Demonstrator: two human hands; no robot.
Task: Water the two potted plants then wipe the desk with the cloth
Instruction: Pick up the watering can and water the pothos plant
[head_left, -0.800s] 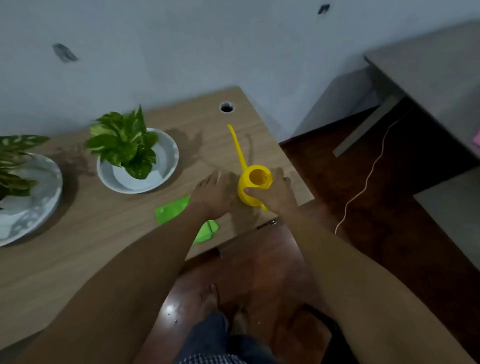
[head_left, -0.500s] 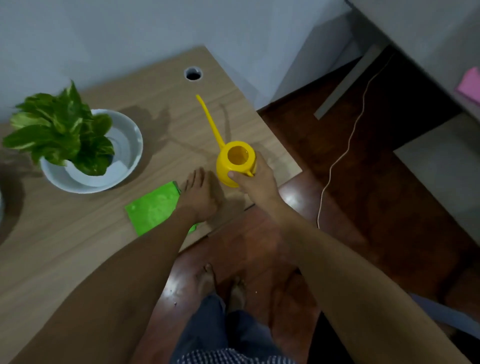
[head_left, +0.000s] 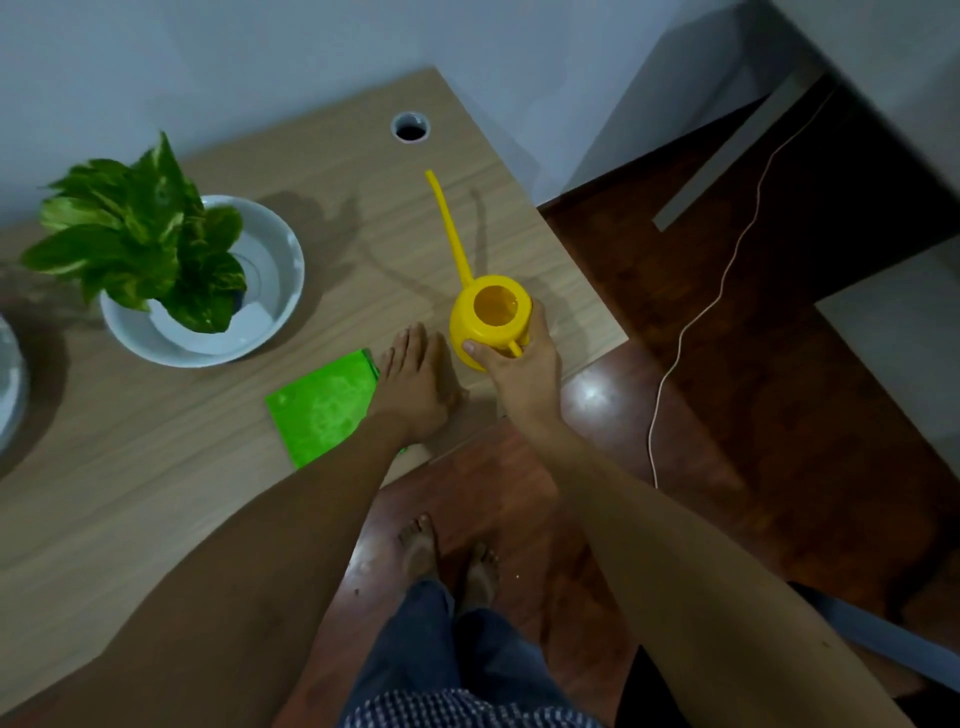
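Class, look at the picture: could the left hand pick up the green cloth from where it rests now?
Probably yes. The left hand lies flat and empty on the desk, right beside the green cloth, and nothing sits between them. The right hand holds the watering can.

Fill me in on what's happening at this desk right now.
A person stands at the wooden desk. Their right hand grips the yellow watering can by its handle; the can's long spout points away from them. Their left hand rests flat on the desk, at the edge of the green cloth. A leafy potted plant sits in a white bowl to the left, not being watered at this moment.
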